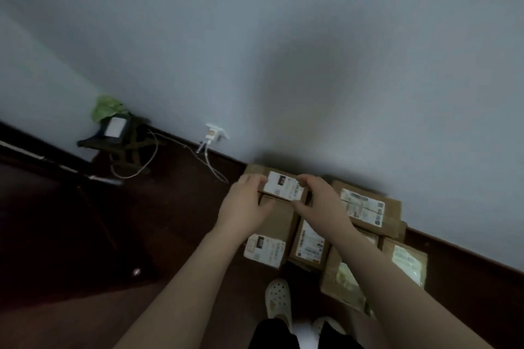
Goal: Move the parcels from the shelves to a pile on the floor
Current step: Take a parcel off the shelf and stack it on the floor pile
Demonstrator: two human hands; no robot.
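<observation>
A small brown cardboard parcel (283, 185) with a white label sits at the far end of the pile, close to the wall. My left hand (246, 204) grips its left end and my right hand (320, 198) grips its right end, fingers curled over the edges. Under and around it lie several other labelled cardboard parcels (365, 207) on the dark floor, packed side by side against the wall. Part of the pile is hidden by my right forearm.
A grey-white wall (312, 51) rises just behind the pile. To the left stand a small dark stool (119, 142) with a green plant, a wall socket (215, 132) and loose white cables (209, 163). My feet in white clogs (279, 299) stand before the pile.
</observation>
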